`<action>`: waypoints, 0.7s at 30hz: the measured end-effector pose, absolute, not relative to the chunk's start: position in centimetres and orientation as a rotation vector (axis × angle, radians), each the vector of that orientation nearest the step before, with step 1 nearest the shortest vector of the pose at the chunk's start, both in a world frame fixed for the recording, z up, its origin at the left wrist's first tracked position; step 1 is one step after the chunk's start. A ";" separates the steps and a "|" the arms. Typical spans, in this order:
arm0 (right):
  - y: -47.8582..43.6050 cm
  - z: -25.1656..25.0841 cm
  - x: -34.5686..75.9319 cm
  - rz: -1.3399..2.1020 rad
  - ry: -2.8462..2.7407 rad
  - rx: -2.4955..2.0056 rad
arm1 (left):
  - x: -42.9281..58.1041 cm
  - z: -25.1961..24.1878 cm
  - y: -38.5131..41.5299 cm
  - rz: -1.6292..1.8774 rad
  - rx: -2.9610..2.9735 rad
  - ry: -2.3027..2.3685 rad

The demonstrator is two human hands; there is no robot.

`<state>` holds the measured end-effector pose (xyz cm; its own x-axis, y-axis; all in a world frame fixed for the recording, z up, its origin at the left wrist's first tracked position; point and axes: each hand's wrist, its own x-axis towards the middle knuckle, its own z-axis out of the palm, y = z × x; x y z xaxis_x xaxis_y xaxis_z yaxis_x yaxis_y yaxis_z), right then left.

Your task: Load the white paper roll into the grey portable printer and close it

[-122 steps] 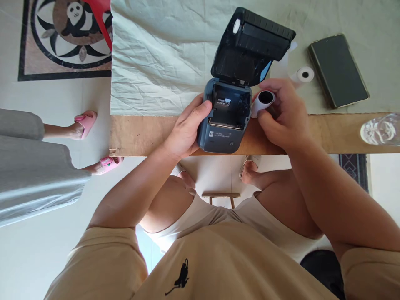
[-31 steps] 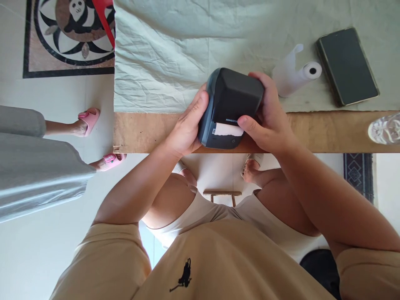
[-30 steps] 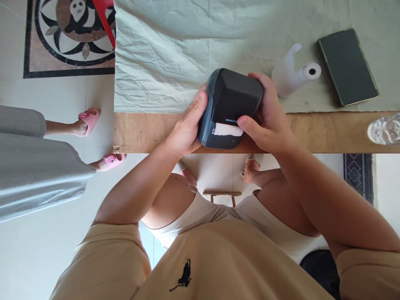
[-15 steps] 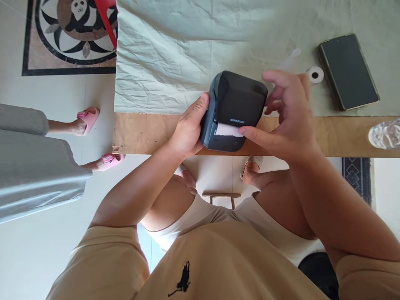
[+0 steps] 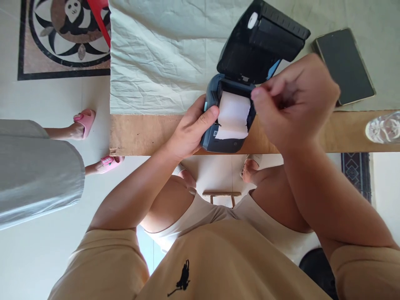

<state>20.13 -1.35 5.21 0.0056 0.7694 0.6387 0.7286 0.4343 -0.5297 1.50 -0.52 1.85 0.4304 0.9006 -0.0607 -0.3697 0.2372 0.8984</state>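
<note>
A dark label printer (image 5: 211, 135) is held over the table's front edge, its black lid (image 5: 262, 46) swung up and back. Inside lies a white paper roll (image 5: 234, 106), its loose end hanging over the front. My left hand (image 5: 192, 129) grips the printer's left side, thumb on the rim by the paper. At the opposite rim is my right hand (image 5: 293, 100), slightly blurred, fingers curled and thumb against the forefinger. Whether anything sits in that pinch is hidden.
A phone (image 5: 346, 66) lies right on the pale green cloth (image 5: 156, 54). A clear glass (image 5: 383, 128) stands on the bare wooden edge (image 5: 140, 133). Left, another person in a grey garment (image 5: 37, 166) and pink slippers stands near a red object (image 5: 100, 18). Below is a small stool (image 5: 221, 194).
The printer's lid has opened upward, exposing the paper roll. My right hand has gone from spread fingers at the front to a curled pinch by the right rim. The left hand keeps its hold.
</note>
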 end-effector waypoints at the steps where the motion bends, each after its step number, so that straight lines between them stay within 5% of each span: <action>1: -1.5 5.4 20.1 -0.012 -1.828 -1.373 | 1.5 1.8 -0.5 0.958 0.995 0.674; 10: -2.4 7.3 20.5 0.200 -2.241 -1.680 | 0.7 1.4 -0.3 0.929 1.175 0.715; 17: -1.7 7.4 23.5 0.814 -1.439 -1.197 | 1.6 1.6 -0.6 0.997 0.942 0.650; 21: -0.8 5.2 24.7 0.836 -1.127 -1.316 | 2.0 2.3 -0.7 1.007 0.861 0.670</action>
<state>24.66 -0.78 5.23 0.2839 0.9471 0.1497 0.1311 0.1163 -0.9845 2.03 -0.71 2.32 0.3935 0.9149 -0.0901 -0.4367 0.2723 0.8574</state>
